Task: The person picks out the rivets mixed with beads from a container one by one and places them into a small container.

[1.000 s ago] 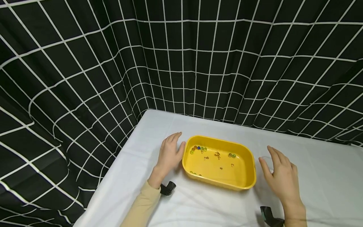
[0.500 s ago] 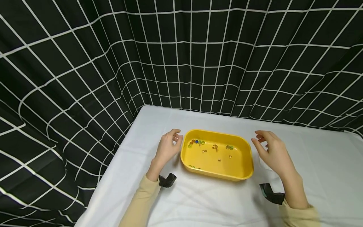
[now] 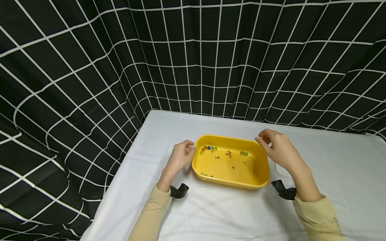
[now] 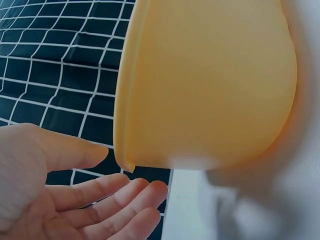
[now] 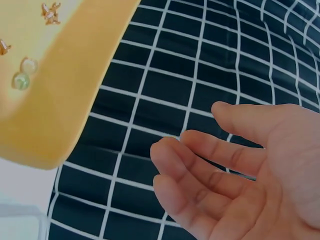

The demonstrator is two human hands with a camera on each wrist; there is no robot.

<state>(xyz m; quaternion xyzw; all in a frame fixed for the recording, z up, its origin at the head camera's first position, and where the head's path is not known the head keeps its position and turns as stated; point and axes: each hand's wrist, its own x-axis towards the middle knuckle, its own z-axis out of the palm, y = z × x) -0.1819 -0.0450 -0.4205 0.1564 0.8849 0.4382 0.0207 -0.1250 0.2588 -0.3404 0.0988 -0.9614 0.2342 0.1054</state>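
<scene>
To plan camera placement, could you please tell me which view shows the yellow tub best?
The head view, because it shows nearly the whole yellow tub, inside included. The left wrist view shows only part of its outside; the right wrist view, just one end.

Booth-like space, black gridded curtains [image 3: 229, 73]

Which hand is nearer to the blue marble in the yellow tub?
Left. The left hand is beside the left end of the yellow tub, near the blue marble; the right hand is by the far right corner.
</scene>
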